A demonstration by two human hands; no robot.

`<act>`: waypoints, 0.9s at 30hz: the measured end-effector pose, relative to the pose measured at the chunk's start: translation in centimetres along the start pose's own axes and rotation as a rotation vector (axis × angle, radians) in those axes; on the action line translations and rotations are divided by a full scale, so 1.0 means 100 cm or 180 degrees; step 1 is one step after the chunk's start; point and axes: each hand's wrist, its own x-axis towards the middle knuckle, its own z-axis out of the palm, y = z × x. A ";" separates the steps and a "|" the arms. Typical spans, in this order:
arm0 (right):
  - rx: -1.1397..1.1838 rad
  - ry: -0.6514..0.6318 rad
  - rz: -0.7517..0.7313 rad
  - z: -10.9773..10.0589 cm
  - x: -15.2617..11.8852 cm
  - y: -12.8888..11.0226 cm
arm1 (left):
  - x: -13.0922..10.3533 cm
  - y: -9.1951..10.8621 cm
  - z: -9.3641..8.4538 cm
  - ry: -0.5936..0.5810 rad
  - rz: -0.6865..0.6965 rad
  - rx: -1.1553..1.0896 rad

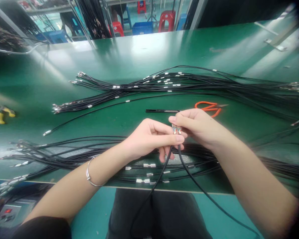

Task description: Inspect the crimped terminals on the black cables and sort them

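Observation:
Two black cable ends with small metal connectors (176,128) are held side by side above the front of the green table. Coloured wires show at the connectors. My left hand (151,136) is closed, its thumb pressing the cables just below the connectors. From above, my right hand (191,124) pinches the connector tips between thumb and fingers. The two black cables (186,167) hang from my hands past the table edge toward my lap. Behind my hands lie a black pen-like tool (161,111) and orange-handled scissors (209,108), partly covered by my right hand.
A bundle of black cables (139,87) with metal ends and white tags stretches across the green table (149,49). Another bundle (59,161) runs under my forearms. Yellow-handled pliers (5,114) lie far left. A grey box with a red switch (13,212) sits below the table, lower left.

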 end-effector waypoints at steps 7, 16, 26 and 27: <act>0.0000 -0.0005 -0.0014 -0.001 -0.001 0.001 | 0.000 0.001 0.000 -0.0020 0.0020 0.0007; -0.0034 -0.0015 0.0013 0.000 0.000 0.002 | 0.000 0.000 0.001 0.0002 0.0017 -0.0135; -0.0020 -0.0038 0.0051 0.001 0.002 0.003 | 0.000 0.002 0.002 0.0054 0.0016 -0.0149; -0.0024 -0.0035 0.0050 0.000 0.002 0.004 | 0.000 0.002 0.002 0.0060 0.0010 -0.0142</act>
